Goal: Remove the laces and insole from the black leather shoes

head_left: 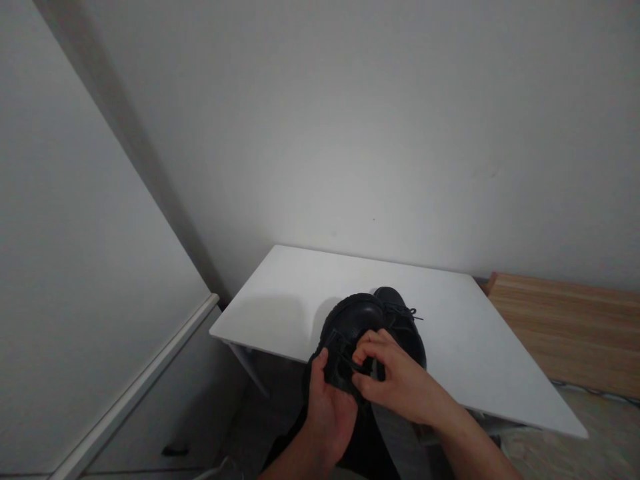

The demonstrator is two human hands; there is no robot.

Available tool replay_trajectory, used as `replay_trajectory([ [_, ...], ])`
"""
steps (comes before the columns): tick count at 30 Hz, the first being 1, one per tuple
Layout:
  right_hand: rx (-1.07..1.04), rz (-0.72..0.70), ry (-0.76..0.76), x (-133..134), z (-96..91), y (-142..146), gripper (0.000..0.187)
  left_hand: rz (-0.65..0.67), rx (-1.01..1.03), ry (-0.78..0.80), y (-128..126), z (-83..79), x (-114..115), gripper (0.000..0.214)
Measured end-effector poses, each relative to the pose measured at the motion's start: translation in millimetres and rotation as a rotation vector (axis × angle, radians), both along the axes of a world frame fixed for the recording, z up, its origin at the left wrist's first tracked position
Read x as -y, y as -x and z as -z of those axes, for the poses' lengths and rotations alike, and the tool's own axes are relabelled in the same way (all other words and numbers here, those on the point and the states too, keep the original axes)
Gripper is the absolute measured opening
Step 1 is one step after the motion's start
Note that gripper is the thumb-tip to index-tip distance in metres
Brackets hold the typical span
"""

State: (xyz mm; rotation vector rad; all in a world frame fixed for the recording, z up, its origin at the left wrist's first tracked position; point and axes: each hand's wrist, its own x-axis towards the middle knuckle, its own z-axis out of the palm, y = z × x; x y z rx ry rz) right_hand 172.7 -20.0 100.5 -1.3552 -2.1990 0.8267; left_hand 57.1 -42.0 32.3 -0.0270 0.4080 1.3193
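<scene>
A black lace-up shoe [353, 317] is tilted up at the near edge of the white table, its toe pointing away from me. My left hand [330, 413] grips the shoe at its opening, thumb on the near upper. With bent fingers, my right hand [383, 367] pinches a dark shoelace [356, 365] over the lacing. Just behind and to the right, a second black shoe [390, 298] rests on the table with its lace tied in a bow [411, 312]. My right hand and the first shoe hide part of it.
The white table [280, 287] stands against a pale wall [350, 133]. On the right is a wood-grain board [565, 327]. A white cabinet [165, 400] with a dark handle [175, 451] is at the lower left. My dark-clothed legs [367, 447] are below the table edge.
</scene>
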Motion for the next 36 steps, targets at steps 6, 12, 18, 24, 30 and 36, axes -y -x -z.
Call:
replay_trajectory([
  [6,-0.076,-0.017,0.186,-5,4.4,-13,0.017,-0.028,-0.008,0.094,7,-6.3,-6,0.033],
  [12,-0.516,-0.042,0.205,5,-4.6,-16,0.037,-0.038,0.026,0.098,8,-7.8,-10,0.031],
  [18,-0.696,-0.246,0.306,21,-14.1,-19,0.038,-0.005,0.049,0.093,12,-0.7,-14,0.033],
  [24,-0.447,-0.224,0.379,28,-10.8,-15,0.035,0.084,0.032,0.110,6,-11.8,-13,0.036],
  [30,-0.528,-0.245,0.460,27,-15.8,-11,0.040,0.000,0.035,0.134,-1,-17.3,-16,0.031],
  [36,-0.344,-0.188,0.355,33,-22.4,-14,0.040,0.049,0.015,0.087,-2,-19.1,-17,0.037],
])
